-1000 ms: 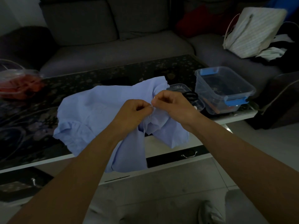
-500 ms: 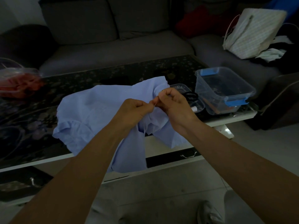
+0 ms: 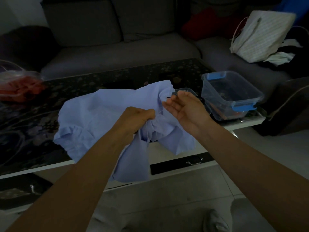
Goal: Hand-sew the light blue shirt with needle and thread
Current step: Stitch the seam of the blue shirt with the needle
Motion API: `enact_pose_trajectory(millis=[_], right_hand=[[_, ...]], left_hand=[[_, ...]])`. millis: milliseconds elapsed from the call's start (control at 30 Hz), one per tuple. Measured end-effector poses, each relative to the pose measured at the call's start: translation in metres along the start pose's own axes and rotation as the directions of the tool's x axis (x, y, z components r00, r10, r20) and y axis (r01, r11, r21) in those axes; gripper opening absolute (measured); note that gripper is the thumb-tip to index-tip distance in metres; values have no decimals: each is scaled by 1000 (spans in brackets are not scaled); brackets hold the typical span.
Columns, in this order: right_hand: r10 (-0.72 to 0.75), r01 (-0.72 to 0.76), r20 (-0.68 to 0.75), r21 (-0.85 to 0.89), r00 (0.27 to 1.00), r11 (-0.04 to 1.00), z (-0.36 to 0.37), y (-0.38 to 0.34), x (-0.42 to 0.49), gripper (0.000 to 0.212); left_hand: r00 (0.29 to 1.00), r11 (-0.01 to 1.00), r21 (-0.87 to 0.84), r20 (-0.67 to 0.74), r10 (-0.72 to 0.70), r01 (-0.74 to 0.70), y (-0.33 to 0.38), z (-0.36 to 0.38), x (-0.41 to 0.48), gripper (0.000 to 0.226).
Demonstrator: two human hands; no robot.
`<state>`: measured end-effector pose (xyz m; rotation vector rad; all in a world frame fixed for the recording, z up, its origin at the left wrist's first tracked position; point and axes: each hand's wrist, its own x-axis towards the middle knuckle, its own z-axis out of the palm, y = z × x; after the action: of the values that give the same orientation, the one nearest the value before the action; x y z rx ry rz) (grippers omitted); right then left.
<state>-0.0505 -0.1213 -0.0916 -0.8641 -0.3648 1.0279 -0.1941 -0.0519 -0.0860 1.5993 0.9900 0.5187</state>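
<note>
In the head view the light blue shirt (image 3: 100,114) lies crumpled on the dark table (image 3: 117,77), one part hanging over the near edge at 6 o'clock. The left hand (image 3: 138,117) grips a bunch of its cloth, fingers curled tight. At 2 o'clock from it the right hand (image 3: 184,108) is palm up, most fingers straight, while thumb and forefinger seem to pinch the thin dark needle (image 3: 169,97); a pale thread (image 3: 160,111) runs down to the cloth. I judge a stitch is being pulled through. The next move needs the thread drawn taut, then the needle tip aimed at the fold, clear of the left fingers
</note>
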Motion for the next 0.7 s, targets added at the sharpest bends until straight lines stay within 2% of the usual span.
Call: enact_pose_trajectory(millis=[100, 200, 300, 333, 367, 400, 433, 500, 600, 667, 700], right_hand=[[-84, 82, -44, -44, 995, 996, -1, -11, 3, 23], [-247, 225, -119, -174, 962, 959, -13, -28, 5, 27], [-348, 269, -138, -400, 927, 876, -20, -34, 4, 24], [-344, 247, -95, -525, 934, 815, -20, -32, 4, 21], [-314, 220, -25, -660, 949, 719, -19, -29, 3, 18], [-266, 216, 62, -769, 962, 601, -16, -25, 1, 14], [-211, 239, 152, -837, 966, 493, -13, -21, 0, 11], [-100, 326, 311, -881, 945, 342, -9, -17, -4, 9], [62, 394, 407, -906, 911, 153, -10, -18, -7, 13], [106, 393, 404, -913, 909, 106, -13, -23, -6, 19], [123, 391, 403, -914, 907, 112, -13, -25, -7, 19]], left_hand=[[1000, 1000, 13, 20, -2, 2, 1, 0, -2, 56], [1000, 999, 35, 29, -9, 8, 0, -1, -2, 41], [999, 1000, -6, 36, 8, -8, -3, -1, -1, 48], [999, 1000, 6, 40, 13, -14, -3, -1, -1, 39], [999, 999, 33, 35, 11, -12, -3, -1, -1, 25], [1000, 999, 48, 27, 11, -12, -5, -2, 0, 21], [1000, 998, 58, 18, 7, -8, -5, -3, 1, 23], [1000, 998, 56, 3, 11, -11, -5, -2, 2, 25], [1000, 999, 48, 9, 22, -23, -6, -2, 2, 21], [1000, 1000, 2, 2, 31, -31, -5, -2, 2, 15], [999, 999, -15, 9, 42, -42, -6, -2, 3, 23]])
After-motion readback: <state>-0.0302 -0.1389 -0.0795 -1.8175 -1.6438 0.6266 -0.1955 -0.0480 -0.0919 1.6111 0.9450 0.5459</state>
